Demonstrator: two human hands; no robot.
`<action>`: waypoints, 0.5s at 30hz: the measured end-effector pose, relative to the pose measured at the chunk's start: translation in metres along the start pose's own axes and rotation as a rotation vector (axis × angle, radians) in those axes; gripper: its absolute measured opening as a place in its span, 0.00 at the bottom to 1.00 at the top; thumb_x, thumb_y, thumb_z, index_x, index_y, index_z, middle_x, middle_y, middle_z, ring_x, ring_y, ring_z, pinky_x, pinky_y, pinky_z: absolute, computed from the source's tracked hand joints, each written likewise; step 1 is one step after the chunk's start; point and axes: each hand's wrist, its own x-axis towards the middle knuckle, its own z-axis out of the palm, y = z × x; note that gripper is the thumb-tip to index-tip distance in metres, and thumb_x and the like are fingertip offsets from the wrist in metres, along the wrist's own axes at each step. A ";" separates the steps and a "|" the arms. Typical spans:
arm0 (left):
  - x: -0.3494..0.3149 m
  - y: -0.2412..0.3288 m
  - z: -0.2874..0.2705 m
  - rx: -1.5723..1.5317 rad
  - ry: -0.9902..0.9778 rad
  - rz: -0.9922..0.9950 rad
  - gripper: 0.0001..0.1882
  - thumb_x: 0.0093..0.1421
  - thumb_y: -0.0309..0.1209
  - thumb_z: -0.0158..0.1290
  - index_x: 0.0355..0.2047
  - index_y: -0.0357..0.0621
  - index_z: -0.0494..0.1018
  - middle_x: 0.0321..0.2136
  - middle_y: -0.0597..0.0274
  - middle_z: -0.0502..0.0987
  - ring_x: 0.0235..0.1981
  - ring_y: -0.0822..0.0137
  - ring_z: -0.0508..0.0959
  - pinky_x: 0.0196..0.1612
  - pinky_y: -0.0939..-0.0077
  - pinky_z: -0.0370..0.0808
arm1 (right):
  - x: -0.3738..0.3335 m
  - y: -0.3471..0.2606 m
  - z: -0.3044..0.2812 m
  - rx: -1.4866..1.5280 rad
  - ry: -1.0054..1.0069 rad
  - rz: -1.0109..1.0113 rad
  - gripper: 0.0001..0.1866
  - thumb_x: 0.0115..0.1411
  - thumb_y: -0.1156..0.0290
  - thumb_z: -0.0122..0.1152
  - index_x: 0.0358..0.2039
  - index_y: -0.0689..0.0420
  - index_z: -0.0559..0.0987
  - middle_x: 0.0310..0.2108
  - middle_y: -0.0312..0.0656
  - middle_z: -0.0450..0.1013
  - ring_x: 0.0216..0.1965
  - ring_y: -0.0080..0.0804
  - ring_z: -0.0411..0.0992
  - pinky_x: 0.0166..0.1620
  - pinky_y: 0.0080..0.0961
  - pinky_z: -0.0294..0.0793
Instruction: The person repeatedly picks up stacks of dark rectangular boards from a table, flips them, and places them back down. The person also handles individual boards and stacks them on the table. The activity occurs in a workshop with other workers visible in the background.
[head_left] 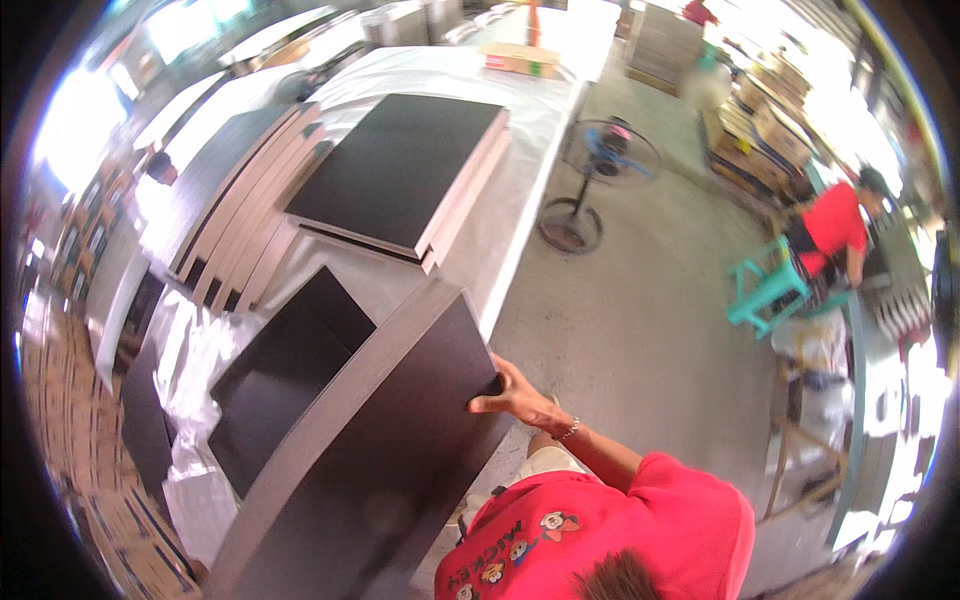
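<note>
My right hand grips the right edge of a large dark brown board with a pale edge band. The board is tilted and fills the lower middle of the view. A bracelet shows on that wrist, and my red shirt is at the bottom edge. My left hand is out of sight. Just left of the held board lies another dark board on crumpled white plastic sheet.
A stack of dark boards lies on a long white-covered table. More boards lean in a row at its left. A floor fan stands on the concrete. A person in red sits by a teal stool.
</note>
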 end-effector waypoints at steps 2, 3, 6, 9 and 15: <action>-0.015 0.009 0.023 -0.062 0.044 -0.104 0.41 0.40 0.42 0.68 0.52 0.38 0.65 0.46 0.50 0.69 0.51 0.52 0.67 0.55 0.56 0.60 | 0.014 -0.018 -0.041 -0.017 0.019 -0.021 0.47 0.42 0.62 0.75 0.61 0.61 0.61 0.57 0.44 0.63 0.60 0.35 0.56 0.63 0.31 0.50; -0.024 0.014 0.036 -0.093 0.069 -0.151 0.41 0.40 0.42 0.68 0.53 0.38 0.65 0.46 0.50 0.69 0.51 0.53 0.67 0.55 0.56 0.60 | 0.021 -0.027 -0.063 -0.012 0.017 -0.013 0.47 0.42 0.62 0.75 0.60 0.61 0.61 0.57 0.44 0.63 0.60 0.35 0.57 0.63 0.31 0.50; -0.050 0.029 0.066 -0.178 0.134 -0.251 0.42 0.40 0.42 0.68 0.53 0.37 0.64 0.46 0.50 0.69 0.52 0.53 0.66 0.56 0.57 0.60 | 0.043 -0.069 -0.115 -0.014 0.031 -0.004 0.46 0.41 0.62 0.76 0.59 0.62 0.63 0.54 0.43 0.67 0.58 0.35 0.60 0.62 0.30 0.52; -0.063 0.041 0.093 -0.283 0.135 -0.318 0.43 0.39 0.41 0.68 0.54 0.36 0.63 0.47 0.50 0.68 0.52 0.54 0.66 0.57 0.57 0.59 | 0.077 -0.096 -0.165 -0.048 0.056 -0.054 0.44 0.41 0.61 0.76 0.57 0.63 0.65 0.53 0.43 0.68 0.56 0.35 0.61 0.61 0.30 0.53; -0.025 0.101 0.184 -0.364 0.082 -0.325 0.37 0.40 0.39 0.68 0.48 0.29 0.68 0.45 0.49 0.72 0.46 0.58 0.70 0.49 0.69 0.67 | 0.165 -0.180 -0.243 -0.323 0.153 -0.152 0.42 0.40 0.52 0.75 0.50 0.68 0.70 0.43 0.49 0.72 0.50 0.41 0.66 0.57 0.32 0.60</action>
